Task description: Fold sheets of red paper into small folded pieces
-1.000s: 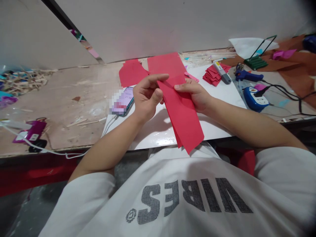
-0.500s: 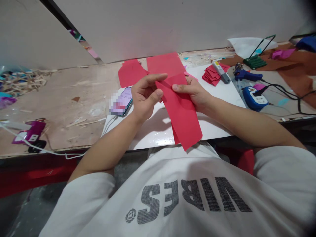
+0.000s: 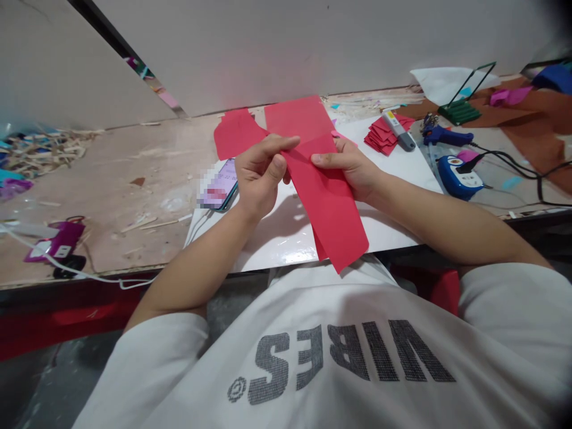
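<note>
The right hand point(image 3: 356, 170) is clamped, thumb on top, on an oblong, layered red paper piece point(image 3: 333, 208) above the glossy white board point(image 3: 263, 247), while the left hand point(image 3: 258, 177) curls at its far left corner, whether gripping I cannot tell, right of the flat rectangular phone point(image 3: 227, 186).

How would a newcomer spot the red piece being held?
Find the bench, then its white board. Over that, the right hand grips a long red piece, the left hand at its corner. Unlike the red sheets and small red stack lying nearby, it's held up.
</note>
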Demonstrator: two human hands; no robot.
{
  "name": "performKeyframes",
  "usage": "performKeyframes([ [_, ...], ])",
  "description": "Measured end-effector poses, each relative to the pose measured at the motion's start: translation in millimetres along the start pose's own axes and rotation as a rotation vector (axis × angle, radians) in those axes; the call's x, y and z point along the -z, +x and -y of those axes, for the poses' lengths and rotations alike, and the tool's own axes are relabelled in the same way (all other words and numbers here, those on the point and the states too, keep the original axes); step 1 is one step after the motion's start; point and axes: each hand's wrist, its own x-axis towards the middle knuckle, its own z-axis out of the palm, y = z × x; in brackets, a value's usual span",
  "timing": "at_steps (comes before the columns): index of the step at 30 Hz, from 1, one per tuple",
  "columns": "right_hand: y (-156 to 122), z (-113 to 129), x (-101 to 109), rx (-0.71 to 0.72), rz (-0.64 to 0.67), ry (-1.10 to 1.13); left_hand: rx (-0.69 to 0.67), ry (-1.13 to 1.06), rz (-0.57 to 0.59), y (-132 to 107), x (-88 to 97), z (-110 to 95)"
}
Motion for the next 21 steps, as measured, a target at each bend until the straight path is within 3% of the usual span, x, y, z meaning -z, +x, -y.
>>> performKeyframes([
  [3,-1,2,-1,-0.005,0.003,-0.008,0.039,0.037,-0.017,-1,1.5,-2],
  [7,-1,3,-2,-0.01,-0.004,-0.008,-0.005,0.056,0.045,-3,2.8,0],
  [14,-2,0,-1,0.048,-0.104,-0.007,-0.01,0.04,0.074,5,5.4,19],
  [21,1,-1,0,0.058,-0.196,-0.06,0.292,-0.077,0.081,-3,-11.8,15],
])
